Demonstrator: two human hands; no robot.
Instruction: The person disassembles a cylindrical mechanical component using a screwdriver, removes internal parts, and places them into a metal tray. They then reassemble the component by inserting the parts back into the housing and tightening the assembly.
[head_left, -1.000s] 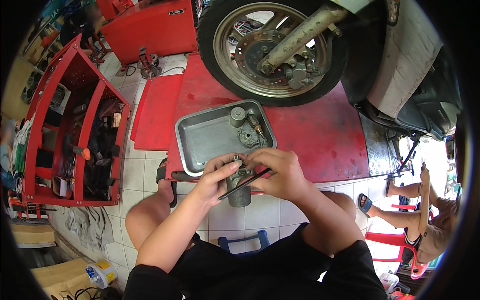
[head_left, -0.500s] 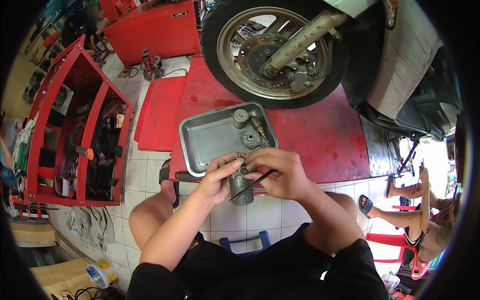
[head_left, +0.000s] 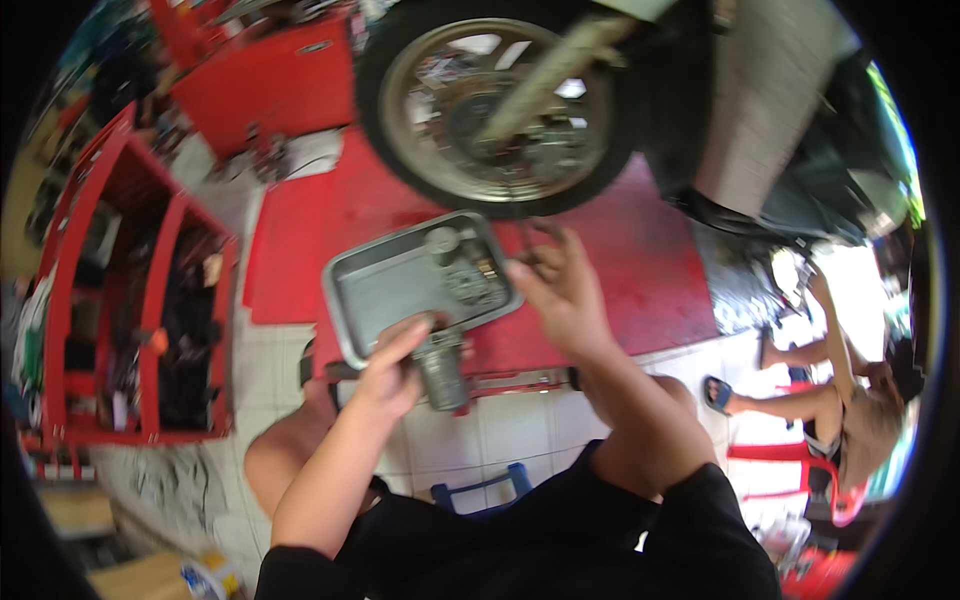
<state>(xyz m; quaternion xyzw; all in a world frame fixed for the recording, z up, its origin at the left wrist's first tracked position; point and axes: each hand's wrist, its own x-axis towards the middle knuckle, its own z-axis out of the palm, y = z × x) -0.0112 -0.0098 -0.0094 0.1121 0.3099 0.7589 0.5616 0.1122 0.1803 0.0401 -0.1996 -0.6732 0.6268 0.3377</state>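
My left hand (head_left: pixel 393 368) is closed around a grey metal cylindrical part (head_left: pixel 440 372), tilted in front of the tray's near edge. My right hand (head_left: pixel 568 295) is raised past the tray's right side, apart from the part. Its fingers are bent around a thin dark tool (head_left: pixel 526 238) that points upward; motion blur hides its exact kind. In the grey metal tray (head_left: pixel 375 290) lie a short round metal cap (head_left: pixel 442 243), a flat metal piece with holes (head_left: pixel 466 285) and a slim fitting with a brassy end (head_left: pixel 486 266).
The tray rests on a red platform (head_left: pixel 640 275) below a motorcycle's front wheel (head_left: pixel 500 110). A red tool rack (head_left: pixel 155 300) stands at left, a red cabinet (head_left: pixel 265 95) behind. Between my legs is a blue stool (head_left: pixel 485 490). Another person (head_left: pixel 865 425) sits at right.
My right hand has drawn away from the metal part, up and to the right, taking the dark tool along. My left hand still grips the part. The whole view has shifted and blurred.
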